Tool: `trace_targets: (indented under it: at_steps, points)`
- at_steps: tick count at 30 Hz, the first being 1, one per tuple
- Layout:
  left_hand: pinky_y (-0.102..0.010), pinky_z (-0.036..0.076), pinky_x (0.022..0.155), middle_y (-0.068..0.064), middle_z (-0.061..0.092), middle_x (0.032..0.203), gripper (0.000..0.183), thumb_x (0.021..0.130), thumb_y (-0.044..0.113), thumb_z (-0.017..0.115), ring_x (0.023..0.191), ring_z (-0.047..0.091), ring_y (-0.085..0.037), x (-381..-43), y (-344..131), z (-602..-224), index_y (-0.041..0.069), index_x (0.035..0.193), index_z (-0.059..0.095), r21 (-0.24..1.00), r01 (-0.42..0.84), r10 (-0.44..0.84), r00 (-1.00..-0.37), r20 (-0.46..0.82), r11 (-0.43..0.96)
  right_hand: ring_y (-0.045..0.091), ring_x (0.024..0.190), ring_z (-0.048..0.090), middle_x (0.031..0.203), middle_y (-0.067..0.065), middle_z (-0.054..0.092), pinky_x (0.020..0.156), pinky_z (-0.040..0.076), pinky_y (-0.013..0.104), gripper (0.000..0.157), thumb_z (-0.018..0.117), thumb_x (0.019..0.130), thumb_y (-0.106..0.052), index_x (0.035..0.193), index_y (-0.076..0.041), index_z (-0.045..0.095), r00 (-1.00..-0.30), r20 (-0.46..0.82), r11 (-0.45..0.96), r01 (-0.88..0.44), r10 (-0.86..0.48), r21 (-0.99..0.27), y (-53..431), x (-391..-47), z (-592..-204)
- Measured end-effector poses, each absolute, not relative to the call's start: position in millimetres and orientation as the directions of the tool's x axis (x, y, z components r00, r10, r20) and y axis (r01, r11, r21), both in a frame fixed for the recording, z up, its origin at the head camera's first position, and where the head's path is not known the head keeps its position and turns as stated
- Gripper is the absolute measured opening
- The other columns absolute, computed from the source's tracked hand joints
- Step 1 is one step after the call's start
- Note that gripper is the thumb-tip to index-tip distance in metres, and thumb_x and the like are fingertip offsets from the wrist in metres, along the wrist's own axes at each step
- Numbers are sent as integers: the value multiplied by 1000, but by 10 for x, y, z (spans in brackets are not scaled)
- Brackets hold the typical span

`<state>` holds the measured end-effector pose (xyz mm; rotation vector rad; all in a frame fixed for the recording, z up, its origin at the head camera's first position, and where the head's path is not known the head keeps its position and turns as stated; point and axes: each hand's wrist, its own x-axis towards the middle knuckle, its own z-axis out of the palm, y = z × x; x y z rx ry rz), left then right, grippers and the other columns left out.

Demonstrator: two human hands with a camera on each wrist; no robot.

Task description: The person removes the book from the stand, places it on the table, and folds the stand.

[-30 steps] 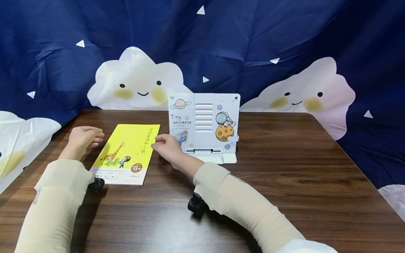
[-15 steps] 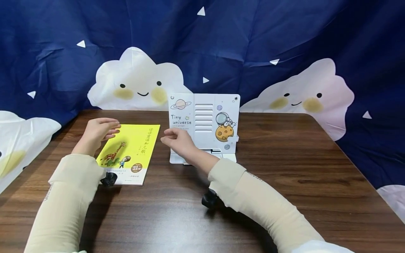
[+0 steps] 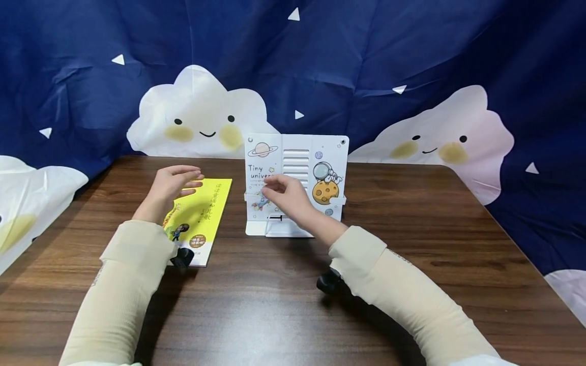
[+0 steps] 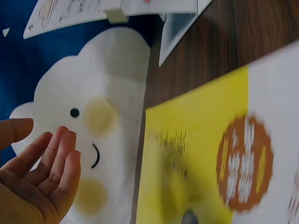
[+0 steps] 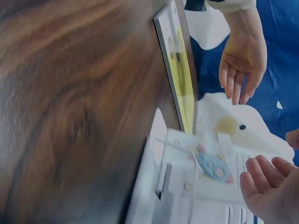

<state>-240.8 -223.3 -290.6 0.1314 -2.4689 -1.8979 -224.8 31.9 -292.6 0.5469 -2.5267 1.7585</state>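
Observation:
A yellow book [image 3: 212, 213] with a white lower band lies flat on the table's left half. Above its left part hovers my left hand [image 3: 171, 188], fingers loosely extended and holding nothing; the forearm and hand hide part of the cover. A white book stand [image 3: 327, 152] printed with an astronaut and planets stands upright at the middle back. My right hand [image 3: 288, 198] is in front of the stand's left half, fingers relaxed and nothing in them. In the right wrist view, the stand's wire page holder [image 5: 194, 182] shows beside that hand.
The dark wooden table [image 3: 412, 244] spreads under everything. Behind it hangs a blue cloth [image 3: 320, 61] with white smiling clouds. A small black camera [image 3: 329, 280] sits under the right wrist, and another camera [image 3: 182, 257] under the left.
Both hands have moved to the right: the left from beside the book to over it, the right from the book's right edge to in front of the stand. Book and stand stay put.

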Motion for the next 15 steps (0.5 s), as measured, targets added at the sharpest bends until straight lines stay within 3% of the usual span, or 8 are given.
trace_targets:
  at_steps: [7, 15]
  points:
    - [-36, 41, 83, -12, 58, 105, 37, 86, 21, 54, 88, 57, -17, -2458, -1970, -2941, -2, 114, 48, 985, -63, -60, -997, -54, 158, 20, 89, 55, 97, 14, 60, 78, 42, 23, 26, 57, 81, -6, 104, 5, 57, -939, 274, 301, -327, -205, -896, 575, -2321, -2874]
    - [-30, 45, 78, -16, 56, 107, 38, 85, 22, 55, 91, 57, -20, -2527, -1708, -3031, -3, 113, 51, 992, -46, -88, -995, -35, 118, 22, 89, 53, 96, 17, 58, 78, 42, 26, 23, 56, 82, -4, 102, 7, 57, -927, 351, 335, -376, -135, -864, 866, -2379, -2790]
